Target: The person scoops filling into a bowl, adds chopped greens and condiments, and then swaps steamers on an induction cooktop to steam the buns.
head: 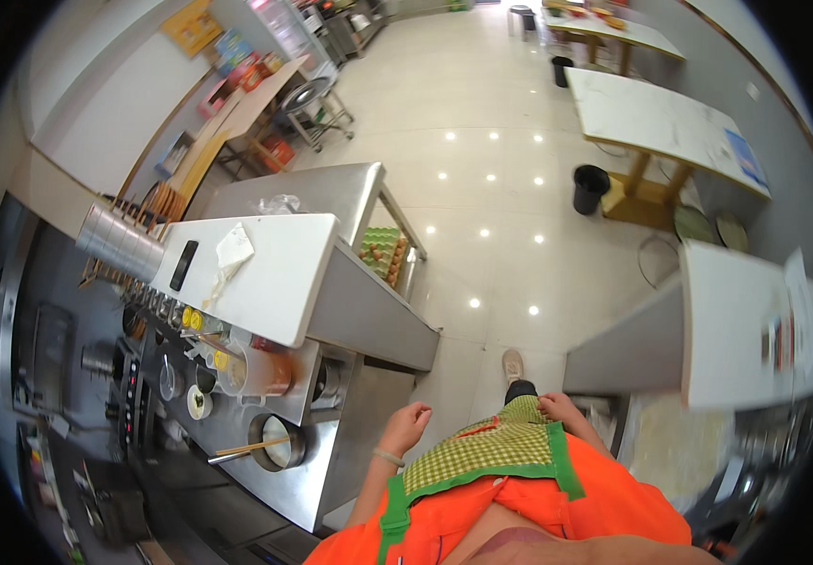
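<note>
My left hand (410, 426), with a band around its wrist, hangs in the air past the edge of a stainless steel counter (298, 500). Its fingers are loosely curled and no object shows in it. Nearest to it on the counter is a saucepan (298, 455) holding whitish liquid, with wooden chopsticks (247, 448) laid across its rim. My right hand (556, 412) is curled beside the green checked apron (491, 458), with nothing visible in it. Behind the pan stand a small white bowl (199, 404) and a plastic pitcher (272, 376).
A white countertop (283, 265) at left bears a crumpled white cloth or paper (235, 247) and stacked metal containers (120, 242). Egg trays (380, 247) sit under a steel table (307, 187). A white counter (728, 325) flanks the tiled passage on the right. Beyond it is a black bin (590, 191).
</note>
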### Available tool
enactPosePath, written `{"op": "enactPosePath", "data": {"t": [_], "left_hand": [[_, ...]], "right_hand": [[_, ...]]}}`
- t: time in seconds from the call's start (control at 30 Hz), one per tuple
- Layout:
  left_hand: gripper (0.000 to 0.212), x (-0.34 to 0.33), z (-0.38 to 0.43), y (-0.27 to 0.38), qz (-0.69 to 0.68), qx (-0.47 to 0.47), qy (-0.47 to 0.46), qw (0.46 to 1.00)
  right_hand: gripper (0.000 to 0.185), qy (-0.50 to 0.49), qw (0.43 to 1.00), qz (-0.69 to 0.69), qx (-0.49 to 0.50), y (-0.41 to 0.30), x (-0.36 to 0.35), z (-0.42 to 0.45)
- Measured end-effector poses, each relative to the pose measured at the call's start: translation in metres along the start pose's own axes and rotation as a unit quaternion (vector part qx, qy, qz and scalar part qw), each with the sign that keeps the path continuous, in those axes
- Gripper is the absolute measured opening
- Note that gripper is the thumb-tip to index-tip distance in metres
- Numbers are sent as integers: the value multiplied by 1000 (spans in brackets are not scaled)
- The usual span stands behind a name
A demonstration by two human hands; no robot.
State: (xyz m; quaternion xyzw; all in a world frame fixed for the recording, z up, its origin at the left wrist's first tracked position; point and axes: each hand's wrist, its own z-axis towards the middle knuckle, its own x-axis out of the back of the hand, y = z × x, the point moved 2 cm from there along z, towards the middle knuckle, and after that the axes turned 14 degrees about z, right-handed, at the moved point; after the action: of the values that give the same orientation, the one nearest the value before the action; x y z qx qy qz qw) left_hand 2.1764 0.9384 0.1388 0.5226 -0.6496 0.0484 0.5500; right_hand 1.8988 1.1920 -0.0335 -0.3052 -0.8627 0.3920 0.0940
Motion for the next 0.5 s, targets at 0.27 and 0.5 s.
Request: {"op": "enactPosePath", "data": {"t": [0.27, 0.5], "left_hand": [[28, 17, 130, -44, -59, 139, 26, 988], [29, 11, 175, -92, -130, 265, 9, 955]], "right_hand": [[34, -51, 983, -123, 129, -281, -7, 201], [34, -145, 952, -165, 213, -448, -91, 348]]}}
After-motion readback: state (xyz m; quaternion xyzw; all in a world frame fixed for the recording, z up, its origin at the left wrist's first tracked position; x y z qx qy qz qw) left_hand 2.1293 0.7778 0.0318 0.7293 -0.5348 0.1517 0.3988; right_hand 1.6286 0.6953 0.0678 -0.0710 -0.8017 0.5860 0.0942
